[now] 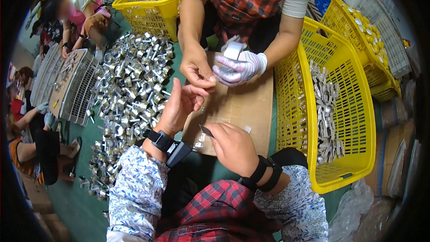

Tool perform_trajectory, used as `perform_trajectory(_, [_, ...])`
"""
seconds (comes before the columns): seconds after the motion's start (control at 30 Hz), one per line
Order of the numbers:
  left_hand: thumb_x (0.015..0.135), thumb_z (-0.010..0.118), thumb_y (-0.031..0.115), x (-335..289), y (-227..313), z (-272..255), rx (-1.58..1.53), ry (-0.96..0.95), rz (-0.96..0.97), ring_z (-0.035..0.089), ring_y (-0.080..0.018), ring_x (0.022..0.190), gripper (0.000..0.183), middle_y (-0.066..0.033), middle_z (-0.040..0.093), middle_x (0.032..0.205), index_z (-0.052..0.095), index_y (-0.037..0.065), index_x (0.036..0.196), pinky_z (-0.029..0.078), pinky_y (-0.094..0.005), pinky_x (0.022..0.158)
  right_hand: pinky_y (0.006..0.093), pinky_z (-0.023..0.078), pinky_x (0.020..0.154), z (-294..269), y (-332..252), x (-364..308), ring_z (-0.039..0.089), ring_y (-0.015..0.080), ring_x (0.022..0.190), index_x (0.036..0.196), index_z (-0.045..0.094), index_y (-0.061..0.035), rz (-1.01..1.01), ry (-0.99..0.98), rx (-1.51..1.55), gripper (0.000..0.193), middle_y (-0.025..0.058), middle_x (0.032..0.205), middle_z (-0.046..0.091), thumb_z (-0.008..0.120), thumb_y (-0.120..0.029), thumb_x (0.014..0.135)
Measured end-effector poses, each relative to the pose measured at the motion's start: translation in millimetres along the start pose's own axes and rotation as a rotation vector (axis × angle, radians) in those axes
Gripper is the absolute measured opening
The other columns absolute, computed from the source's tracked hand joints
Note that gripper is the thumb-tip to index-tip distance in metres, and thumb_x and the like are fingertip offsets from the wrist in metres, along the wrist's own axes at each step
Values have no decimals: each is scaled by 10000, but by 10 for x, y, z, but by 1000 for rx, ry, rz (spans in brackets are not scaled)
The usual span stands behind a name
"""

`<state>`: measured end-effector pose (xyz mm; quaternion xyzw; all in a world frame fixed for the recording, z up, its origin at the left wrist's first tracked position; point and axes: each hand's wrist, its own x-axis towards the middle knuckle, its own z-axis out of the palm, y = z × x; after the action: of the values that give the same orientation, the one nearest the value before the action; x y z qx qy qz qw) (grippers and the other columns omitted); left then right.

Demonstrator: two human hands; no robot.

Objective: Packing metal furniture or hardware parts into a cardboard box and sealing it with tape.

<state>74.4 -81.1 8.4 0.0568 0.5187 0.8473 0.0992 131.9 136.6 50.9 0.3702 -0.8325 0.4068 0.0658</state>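
Note:
My left hand (181,105) is raised with its thumb up and its fingers apart and half curled, nothing visible in it. Its fingertips are close to a co-worker's bare hand (197,68), whose fingertips are pinched together. That person's other hand, in a striped glove (239,69), holds a roll of clear tape (234,50). My right hand (235,145) is closed on a thin, dark, blade-like piece (206,131) that juts out past the fingers to the left. Below both hands lies a brown cardboard sheet (242,107) with shiny tape strips near its left edge.
On the left, a large heap of metal cups with stems (130,85) covers the green floor. A yellow basket (309,121) of flat metal parts stands at the right. Another yellow basket (152,11) is at the back left. Several people work near a grey crate (83,87).

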Motion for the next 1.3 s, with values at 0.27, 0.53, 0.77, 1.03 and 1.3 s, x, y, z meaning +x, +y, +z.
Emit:
perform_trajectory(0.27, [1018,185,763,-32,19,99,71,-59,-127,549,-109,711,911,-154,744,1017,708,19,964,435,-241,648,477,516,756,-52,-28,6,650,393,886,1123,600,-23,2,-3,-12,264,187,942,659,634,11,864])
perform_trajectory(0.53, [1014,188,759,-17,66,122,-116,-142,-14,613,-153,727,881,-241,698,1233,650,25,1172,516,-258,669,485,511,758,-86,17,-9,646,401,888,1122,598,-22,21,17,-4,275,193,935,656,633,14,852])
perform_trajectory(0.77, [962,200,817,-9,131,146,-304,-130,-15,622,-344,1262,987,-268,576,1423,498,18,1459,610,-303,800,461,519,783,-60,3,18,643,378,914,1125,596,-13,10,20,-6,277,185,951,662,625,10,850])
perform_trajectory(1.03, [962,188,822,39,143,214,-98,-39,34,653,-258,1208,1021,-211,619,1392,418,3,1527,540,-295,940,466,521,796,-82,12,18,646,396,915,1126,599,-3,6,52,23,291,194,963,665,623,35,839])
perform_trajectory(1.3, [1043,276,694,332,497,228,259,66,303,702,-253,994,882,-227,646,1255,363,-39,1527,597,-389,916,474,522,793,-98,32,-4,650,407,911,1134,608,-11,19,58,21,302,195,963,671,631,36,837])
